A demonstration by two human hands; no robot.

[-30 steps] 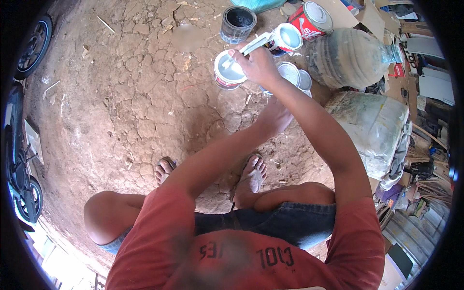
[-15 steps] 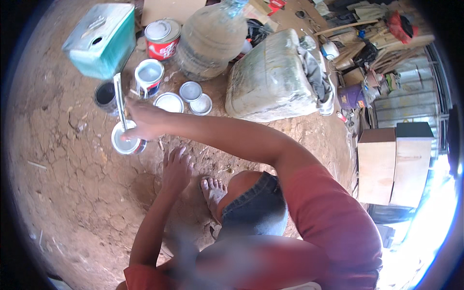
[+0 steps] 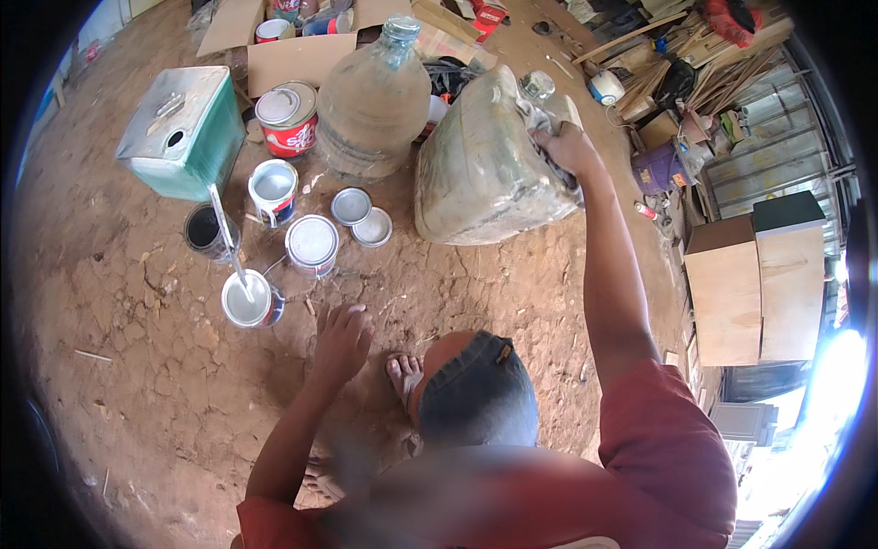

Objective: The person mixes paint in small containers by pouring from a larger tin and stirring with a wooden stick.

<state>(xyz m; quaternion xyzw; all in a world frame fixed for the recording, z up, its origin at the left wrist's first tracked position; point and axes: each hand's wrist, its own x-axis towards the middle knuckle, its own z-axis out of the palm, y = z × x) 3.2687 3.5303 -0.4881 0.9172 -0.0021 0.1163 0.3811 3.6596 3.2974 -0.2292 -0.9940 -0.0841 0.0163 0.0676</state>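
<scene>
The big dusty jerrycan (image 3: pixel 485 169) lies tilted on the dirt floor (image 3: pixel 137 366), and the right hand (image 3: pixel 565 151) is closed on a rag at its neck, likely to steady it. The left hand (image 3: pixel 340 340) rests spread open and empty on the ground as a prop (beside a small open tin (image 3: pixel 249 299) with a stick (image 3: pixel 227 233) standing in it).

Hands: I am counting two, left hand (image 3: pixel 340 340) and right hand (image 3: pixel 569 151).
Jerrycans: I am counting one jerrycan (image 3: pixel 489 169).
Large clear bottles: I am counting one bottle (image 3: pixel 373 105).
Square green tins: I am counting one (image 3: pixel 180 131).
Loose round lids: I am counting two (image 3: pixel 351 206) (image 3: pixel 372 228).
Stir sticks: I am counting one (image 3: pixel 228 245).
</scene>
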